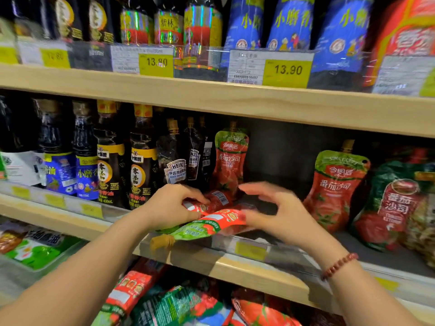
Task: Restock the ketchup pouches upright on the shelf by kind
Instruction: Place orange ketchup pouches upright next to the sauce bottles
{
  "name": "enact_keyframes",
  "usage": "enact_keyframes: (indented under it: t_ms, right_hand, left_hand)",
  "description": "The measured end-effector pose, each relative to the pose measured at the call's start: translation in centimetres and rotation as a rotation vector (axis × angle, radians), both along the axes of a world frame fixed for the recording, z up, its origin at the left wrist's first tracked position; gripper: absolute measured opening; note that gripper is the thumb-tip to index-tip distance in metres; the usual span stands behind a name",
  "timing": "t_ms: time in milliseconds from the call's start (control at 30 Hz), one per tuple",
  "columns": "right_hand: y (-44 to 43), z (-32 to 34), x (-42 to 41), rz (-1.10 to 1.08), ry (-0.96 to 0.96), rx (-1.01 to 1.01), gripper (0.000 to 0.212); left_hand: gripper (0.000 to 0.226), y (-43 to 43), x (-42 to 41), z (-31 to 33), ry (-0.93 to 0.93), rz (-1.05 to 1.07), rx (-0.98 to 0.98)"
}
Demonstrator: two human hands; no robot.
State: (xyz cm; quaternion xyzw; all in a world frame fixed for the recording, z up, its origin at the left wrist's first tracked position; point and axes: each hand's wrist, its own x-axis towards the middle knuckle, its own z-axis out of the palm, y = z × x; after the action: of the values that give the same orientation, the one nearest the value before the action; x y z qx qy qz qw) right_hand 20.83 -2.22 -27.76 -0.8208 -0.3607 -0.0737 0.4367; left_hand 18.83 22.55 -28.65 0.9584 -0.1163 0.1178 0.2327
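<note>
The wooden shelf (223,264) carries bottles (141,161) at its left end and upright pouches (334,191) toward its right. Lying pouches (211,220) cross the front edge, one spout overhanging. Likely soft, light, slick: grasp the body sides. Left hand (169,205) pinches them; right hand (280,215) is spread, fingers apart.

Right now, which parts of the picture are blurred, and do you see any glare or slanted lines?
Head view: the right hand is smeared by motion, the left hand, gripping a lying pouch, is sharper; the upper-left bottles are blurred, yet the 13.90 price tag reads clearly; glare streaks the clear rail; the shelf board runs slanted.
</note>
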Motion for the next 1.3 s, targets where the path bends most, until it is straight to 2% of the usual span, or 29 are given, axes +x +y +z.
enact_keyframes:
  t_ms: [67, 100, 233, 333, 433, 533, 667, 800, 833, 900, 967, 1000, 1100, 1200, 1300]
  right_hand:
    - [-0.1, -0.8, -1.4, 0.028, -0.060, -0.136, 0.068]
    - [0.1, -1.3, -1.8, 0.002, -0.100, -0.191, 0.071]
    - [1.1, -2.9, -2.7, -0.214, -0.232, -0.173, 0.050]
    - [1.7, -3.6, -3.0, -0.286, -0.286, -0.139, 0.039]
    - [1.6, -4.2, -3.4, -0.340, -0.325, -0.096, 0.032]
    - [1.1, -4.1, -3.2, -0.396, -0.344, -0.010, 0.028]
    - [0.2, -4.0, -3.0, -0.382, -0.199, 0.164, 0.026]
    - [-0.4, -3.8, -2.6, -0.359, -0.056, 0.308, 0.021]
    - [-0.5, -3.8, -2.4, -0.359, -0.016, 0.341, 0.018]
    - [-0.7, -3.7, -2.3, -0.371, 0.023, 0.369, 0.009]
    - [-0.8, -3.6, -2.2, -0.383, 0.036, 0.372, 0.014]
    - [-0.8, -3.5, -2.2, -0.386, 0.045, 0.365, 0.018]
    - [-0.8, -3.3, -2.1, -0.359, 0.079, 0.332, 0.022]
    - [-1.1, -3.0, -2.2, -0.330, 0.114, 0.290, 0.020]
    - [-1.5, -2.9, -2.2, -0.336, 0.105, 0.207, 0.022]
  left_hand:
    - [0.032, 0.0, 0.0, 0.2, 0.015, 0.002, -0.006]
    - [0.033, -0.1, -0.1, 0.2, 0.024, 0.004, -0.013]
    - [0.034, -0.4, -0.5, 0.8, 0.078, -0.008, -0.023]
    - [0.031, -0.2, -1.0, 1.6, 0.123, -0.037, -0.024]
    - [0.030, 0.0, -1.5, 2.3, 0.087, -0.030, -0.070]
    - [0.043, -0.2, -2.1, 3.1, 0.099, -0.108, -0.255]
    - [0.048, -1.5, -2.5, 3.6, 0.170, -0.270, -0.520]
    - [0.033, -3.5, -1.7, 3.4, 0.219, -0.209, -1.053]
    - [0.035, -4.1, -1.5, 3.2, 0.251, -0.209, -1.129]
    - [0.062, -5.8, -1.1, 2.4, 0.314, -0.198, -1.230]
    - [0.084, -7.5, -0.7, 1.5, 0.316, -0.166, -1.235]
    - [0.080, -8.1, -0.5, 1.0, 0.268, -0.152, -1.194]
    - [0.043, -8.9, -0.3, -0.2, 0.118, -0.150, -1.049]
    - [0.044, -8.9, -0.1, -0.6, 0.118, -0.144, -1.017]
    - [0.042, -9.0, 0.0, -0.6, 0.139, -0.111, -0.901]
